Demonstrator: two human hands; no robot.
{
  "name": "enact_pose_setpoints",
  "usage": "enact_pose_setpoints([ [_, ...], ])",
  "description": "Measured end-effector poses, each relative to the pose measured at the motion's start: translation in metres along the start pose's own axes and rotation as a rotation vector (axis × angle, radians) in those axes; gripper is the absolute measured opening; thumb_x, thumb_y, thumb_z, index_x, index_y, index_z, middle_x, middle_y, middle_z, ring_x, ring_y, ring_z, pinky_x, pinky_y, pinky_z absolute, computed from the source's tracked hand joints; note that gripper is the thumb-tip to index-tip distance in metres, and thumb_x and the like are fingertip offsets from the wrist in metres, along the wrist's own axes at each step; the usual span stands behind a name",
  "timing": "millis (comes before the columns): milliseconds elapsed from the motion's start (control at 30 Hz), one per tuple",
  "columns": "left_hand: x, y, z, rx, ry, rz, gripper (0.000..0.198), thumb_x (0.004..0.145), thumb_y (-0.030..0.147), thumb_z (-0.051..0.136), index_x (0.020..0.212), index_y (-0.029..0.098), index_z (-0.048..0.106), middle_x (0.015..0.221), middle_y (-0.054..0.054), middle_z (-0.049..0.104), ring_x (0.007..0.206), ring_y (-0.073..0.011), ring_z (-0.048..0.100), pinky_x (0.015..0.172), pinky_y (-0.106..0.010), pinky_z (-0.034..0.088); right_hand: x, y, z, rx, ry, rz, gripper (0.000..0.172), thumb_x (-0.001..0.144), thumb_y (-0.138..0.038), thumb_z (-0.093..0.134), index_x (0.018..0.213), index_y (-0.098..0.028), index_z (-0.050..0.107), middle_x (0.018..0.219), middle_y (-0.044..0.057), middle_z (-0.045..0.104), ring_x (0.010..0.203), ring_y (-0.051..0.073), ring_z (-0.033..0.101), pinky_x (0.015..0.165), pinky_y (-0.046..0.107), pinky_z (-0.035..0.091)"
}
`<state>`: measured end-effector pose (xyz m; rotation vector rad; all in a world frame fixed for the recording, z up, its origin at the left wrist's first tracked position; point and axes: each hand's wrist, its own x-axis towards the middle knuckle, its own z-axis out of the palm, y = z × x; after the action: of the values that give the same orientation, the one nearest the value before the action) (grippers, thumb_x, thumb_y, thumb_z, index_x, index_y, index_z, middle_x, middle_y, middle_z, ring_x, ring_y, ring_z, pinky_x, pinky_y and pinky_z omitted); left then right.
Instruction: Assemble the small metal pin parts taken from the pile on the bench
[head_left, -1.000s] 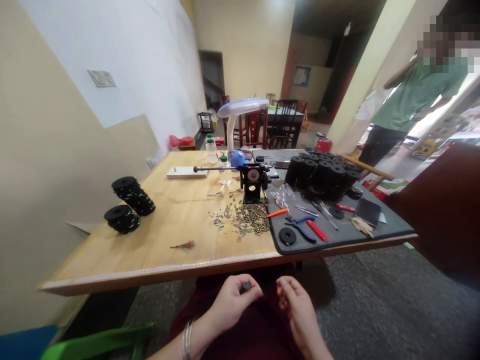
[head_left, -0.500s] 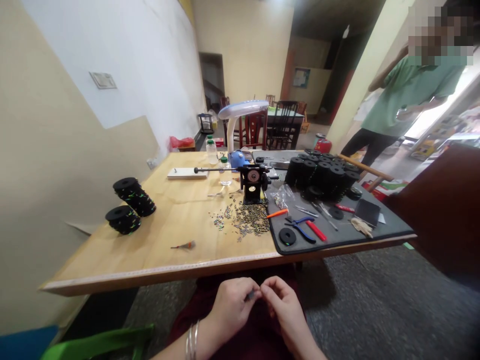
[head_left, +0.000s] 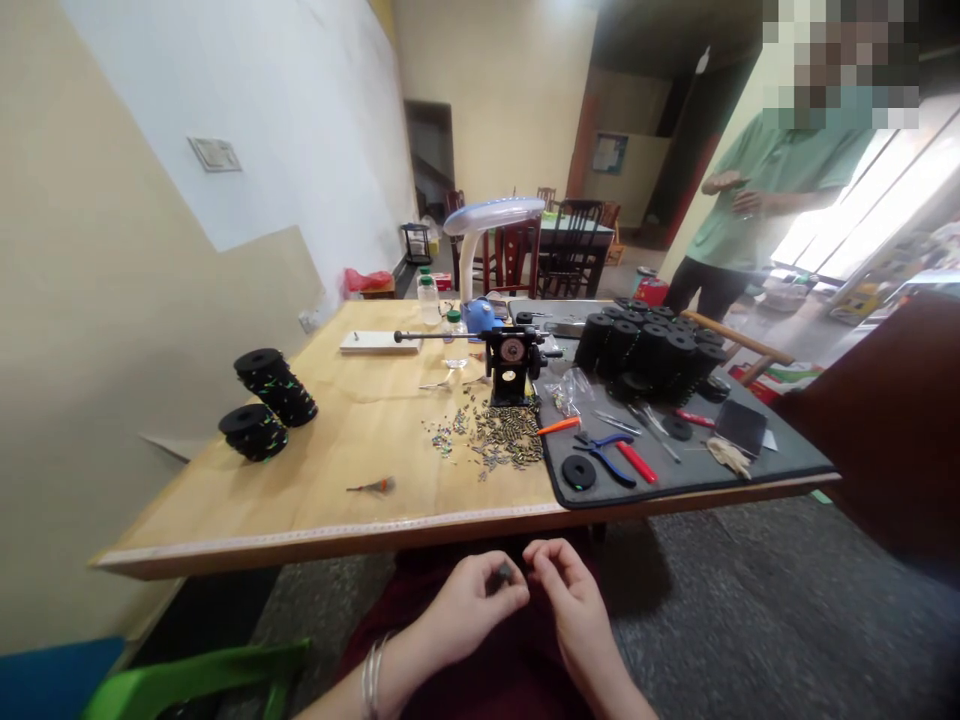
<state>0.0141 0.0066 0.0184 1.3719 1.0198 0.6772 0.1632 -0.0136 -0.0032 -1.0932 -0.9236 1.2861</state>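
Above my lap, in front of the table edge, my left hand (head_left: 480, 606) is closed with thumb and forefinger curled. A small dark grey thing (head_left: 505, 573) shows inside that curl, too small to name. My right hand (head_left: 568, 594) is close beside it, thumb and fingertips pinched together; whatever is between them is too fine to see. A narrow gap separates the two hands. Nearest on the wooden table (head_left: 315, 500) lie a small tuft of thin strands with an orange band (head_left: 381, 486) and a scattered heap of small metal pieces (head_left: 510, 435).
A hand-crank winder (head_left: 510, 365) stands behind the heap, a desk lamp (head_left: 491, 215) beyond it. On the grey mat (head_left: 600, 495) are pliers (head_left: 611, 460), an orange pointed tool (head_left: 559, 426) and many black spools (head_left: 667, 350). More spools (head_left: 259, 365) stand left. A person (head_left: 787, 190) stands at right.
My hands have come slightly apart, and the dark thing in my left hand shows more. The person at right has lowered a raised arm. The view has shifted a little.
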Motion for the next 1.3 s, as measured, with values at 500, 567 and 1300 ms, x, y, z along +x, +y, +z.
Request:
enact_pose_setpoints([
  [500,-0.01,-0.014,-0.009,-0.53,-0.065,-0.219,0.031,0.069,0.031,0.074,0.08,0.014,0.051,0.067,-0.004,0.069,0.051,-0.0096,0.059,0.049,-0.019,0.035,-0.004,0.013,0.007,0.074,-0.045,0.232,0.044,0.072,-0.058,0.068,0.075,-0.019,0.047,0.045,-0.01,0.044,0.037,0.002,0.027,0.038,0.015,0.015],
  [567,-0.009,-0.015,-0.008,-0.51,-0.057,-0.211,0.03,0.069,0.032,0.073,0.078,0.015,0.05,0.067,-0.005,0.069,0.051,-0.0101,0.06,0.047,-0.018,0.034,-0.007,0.011,0.01,0.091,-0.063,0.263,0.046,0.07,-0.059,0.068,0.075,-0.02,0.045,0.044,-0.01,0.045,0.035,0.003,0.032,0.037,0.015,0.016],
  [1300,-0.007,-0.023,-0.005,-0.288,0.004,-0.135,0.032,0.067,0.038,0.071,0.069,0.017,0.047,0.056,-0.002,0.067,0.046,-0.01,0.057,0.039,-0.016,0.035,-0.008,0.015,0.015,-0.133,-0.081,0.156,0.043,0.071,-0.058,0.066,0.07,-0.018,0.049,0.039,-0.008,0.048,0.035,0.006,0.04,0.038,0.018,0.03],
])
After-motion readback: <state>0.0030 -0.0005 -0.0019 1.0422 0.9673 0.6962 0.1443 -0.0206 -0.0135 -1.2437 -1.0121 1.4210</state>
